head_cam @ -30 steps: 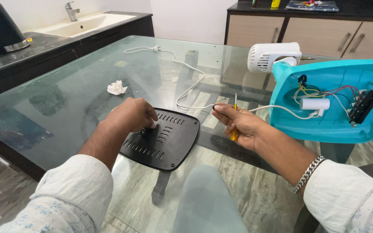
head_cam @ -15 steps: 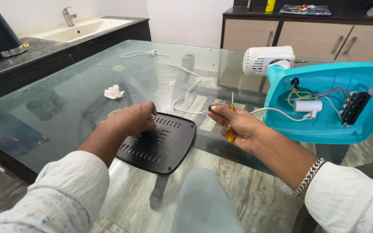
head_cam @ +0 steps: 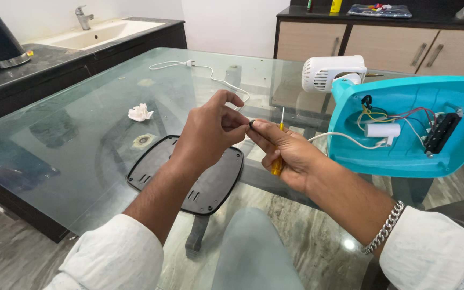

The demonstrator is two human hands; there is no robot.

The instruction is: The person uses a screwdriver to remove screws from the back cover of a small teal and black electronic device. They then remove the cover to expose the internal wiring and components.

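The left hand (head_cam: 210,129) and right hand (head_cam: 285,153), which is also gripping a yellow screwdriver (head_cam: 278,161), are pinching a small dark part (head_cam: 252,123) above the glass surface (head_cam: 81,134), risking dropping it.

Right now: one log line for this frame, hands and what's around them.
left hand: pinching small dark part with right | right hand: holds screwdriver | black cover: flat on glass table | opened blue housing: at right

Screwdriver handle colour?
Yellow-orange; the screwdriver is held in the right hand, seen in the head view.
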